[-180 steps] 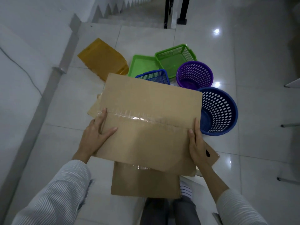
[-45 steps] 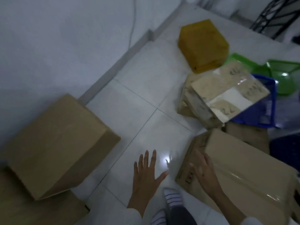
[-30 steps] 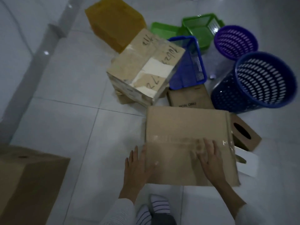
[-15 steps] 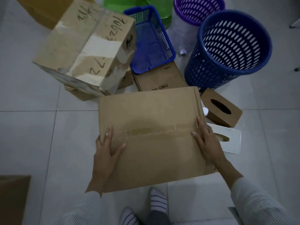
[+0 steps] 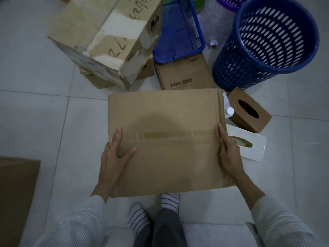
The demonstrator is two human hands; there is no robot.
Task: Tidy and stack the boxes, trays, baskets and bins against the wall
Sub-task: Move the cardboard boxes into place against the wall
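A large taped cardboard box (image 5: 169, 122) fills the middle of the view, just in front of my feet. My left hand (image 5: 114, 154) grips its left edge with the thumb on top, and my right hand (image 5: 228, 154) clasps its right edge. Behind it lie a flat box marked PON ONU (image 5: 185, 75), a worn box with handwriting (image 5: 106, 38) tilted on a smaller carton, a blue rectangular basket (image 5: 179, 32) and a tall blue perforated bin (image 5: 267, 43). A purple basket (image 5: 229, 3) shows at the top edge.
A brown tissue box (image 5: 249, 111) and a white tissue box (image 5: 249, 145) lie right of the big box, with a small white bottle cap (image 5: 229, 110) between. Another cardboard box (image 5: 16, 193) stands at the lower left. White floor tiles (image 5: 44, 113) surround everything.
The earlier box now sits at the left by the wall. My hands came back to this second large box and closed on its two side edges; my view has dropped closer to it.
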